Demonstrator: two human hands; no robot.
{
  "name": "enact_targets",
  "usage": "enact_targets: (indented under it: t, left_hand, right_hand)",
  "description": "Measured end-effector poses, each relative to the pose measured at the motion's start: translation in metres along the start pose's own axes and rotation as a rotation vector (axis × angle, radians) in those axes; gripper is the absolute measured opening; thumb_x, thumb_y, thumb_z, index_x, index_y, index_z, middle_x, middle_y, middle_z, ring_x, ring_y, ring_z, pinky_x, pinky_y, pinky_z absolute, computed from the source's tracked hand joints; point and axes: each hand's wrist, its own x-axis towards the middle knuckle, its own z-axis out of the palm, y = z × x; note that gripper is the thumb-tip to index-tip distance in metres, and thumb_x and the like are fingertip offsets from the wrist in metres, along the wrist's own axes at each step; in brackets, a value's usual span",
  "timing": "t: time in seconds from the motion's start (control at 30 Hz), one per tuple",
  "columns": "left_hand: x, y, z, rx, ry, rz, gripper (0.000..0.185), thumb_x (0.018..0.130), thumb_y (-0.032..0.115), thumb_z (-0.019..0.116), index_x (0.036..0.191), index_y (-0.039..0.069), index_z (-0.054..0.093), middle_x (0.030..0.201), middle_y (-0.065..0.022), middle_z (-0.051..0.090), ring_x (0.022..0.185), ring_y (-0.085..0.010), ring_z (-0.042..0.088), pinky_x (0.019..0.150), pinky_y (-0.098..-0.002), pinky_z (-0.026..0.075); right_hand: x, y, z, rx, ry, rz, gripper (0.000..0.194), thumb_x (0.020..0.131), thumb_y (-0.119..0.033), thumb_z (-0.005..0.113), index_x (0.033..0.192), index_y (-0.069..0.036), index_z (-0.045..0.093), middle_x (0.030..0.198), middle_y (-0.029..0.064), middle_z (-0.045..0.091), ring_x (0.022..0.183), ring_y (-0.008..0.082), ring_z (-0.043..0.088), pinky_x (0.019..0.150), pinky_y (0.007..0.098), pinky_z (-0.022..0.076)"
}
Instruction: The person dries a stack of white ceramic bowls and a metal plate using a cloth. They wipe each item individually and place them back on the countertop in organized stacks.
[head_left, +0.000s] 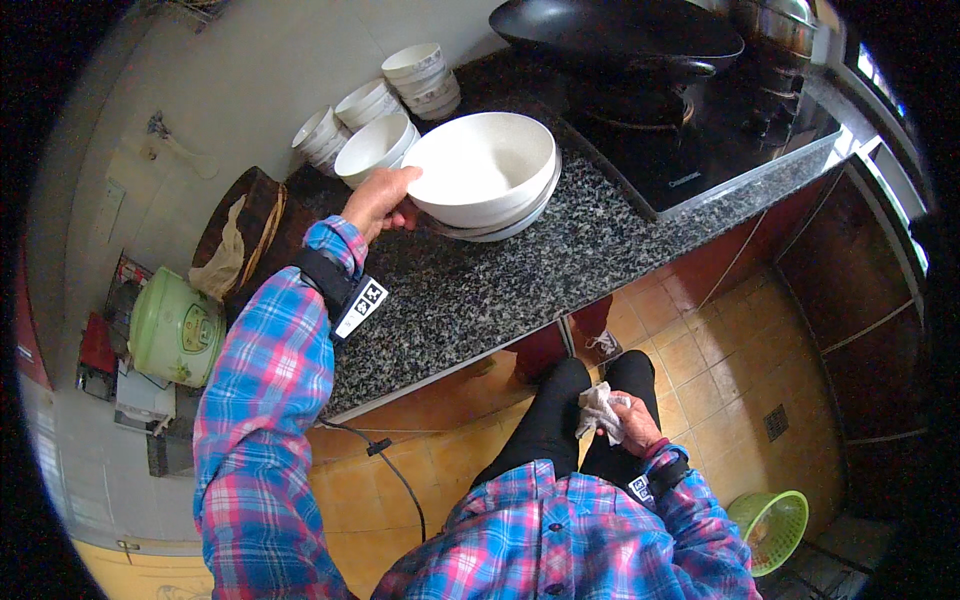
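Observation:
My left hand (381, 201) grips the left rim of a large white bowl (487, 161), its thumb at the rim and its fingers below. This bowl tops a stack of other large bowls or dishes on the speckled granite countertop (480, 292). Close behind my left hand stand medium white bowls (375, 148), nested together. My right hand (634, 426) is low in front of my lap, closed around a crumpled whitish cloth (600, 412).
Small patterned bowls (421, 75) stand stacked along the wall. A black wok (615, 34) sits over the black cooktop (660, 142). At the left are a wooden board (236, 202) and a green rice cooker (180, 326). A green basket (780, 532) stands on the floor, lower right.

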Motion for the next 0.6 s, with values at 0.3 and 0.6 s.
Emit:
enact_targets:
  t: [0.3, 0.6]
  left_hand:
    - [0.017, -0.007, -0.002, 0.369, 0.177, 0.057, 0.065, 0.086, 0.055, 0.054, 0.077, -0.008, 0.063, 0.055, -0.01, 0.058, 0.043, -0.0188, 0.058, 0.042, -0.0304, 0.048]
    - [0.032, -0.002, -0.001, 0.455, 0.234, 0.074, 0.053, 0.087, 0.042, 0.055, 0.075, -0.008, 0.062, 0.056, -0.0086, 0.058, 0.043, -0.0179, 0.056, 0.042, -0.0311, 0.043]
  right_hand:
    - [-0.003, -0.004, 0.004, -0.033, -0.032, -0.025, 0.024, 0.095, -0.015, 0.047, 0.112, -0.001, 0.056, 0.097, 0.0099, 0.065, 0.074, 0.0173, 0.064, 0.062, 0.0277, 0.0535]
    - [-0.004, 0.0, 0.001, -0.026, -0.019, -0.03, 0.022, 0.095, -0.014, 0.046, 0.11, -0.002, 0.057, 0.097, 0.01, 0.065, 0.075, 0.0181, 0.064, 0.063, 0.0291, 0.0542]
